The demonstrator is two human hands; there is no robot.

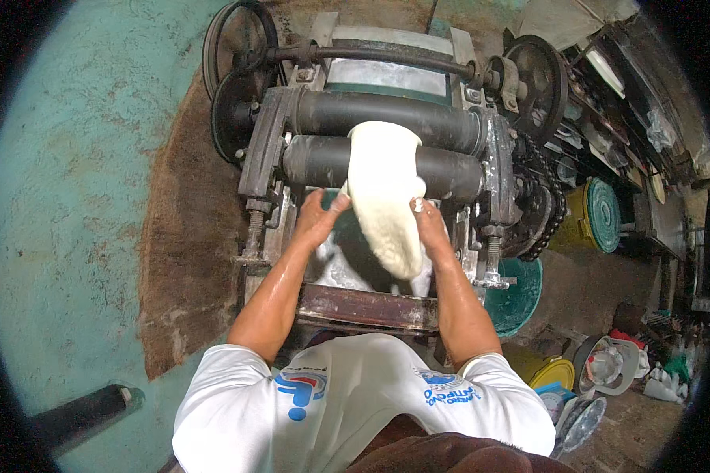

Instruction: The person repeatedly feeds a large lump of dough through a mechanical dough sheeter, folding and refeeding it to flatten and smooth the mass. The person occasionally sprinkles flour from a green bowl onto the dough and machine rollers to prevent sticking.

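Note:
A long, pale sheet of dough point(384, 171) drapes over the lower roller point(319, 159) of a dough sheeter, its top edge at the upper roller point(384, 112). The dough's thick, rough lower end hangs above a floured metal tray point(337, 272). My left hand point(318, 220) is at the sheet's left edge, thumb against a small flared fold. On the opposite edge, my right hand point(430, 223) grips the dough, with white dough or flour on its thumb. The fingers of both hands are partly hidden.
Belt pulleys point(535, 88) flank the rollers, and an exposed chain point(556, 207) runs down the machine's right side. A wooden board point(367, 304) edges the tray near me. Lidded buckets point(602, 214) and a green tub point(518, 295) stand to the right. A painted wall point(83, 177) is at left.

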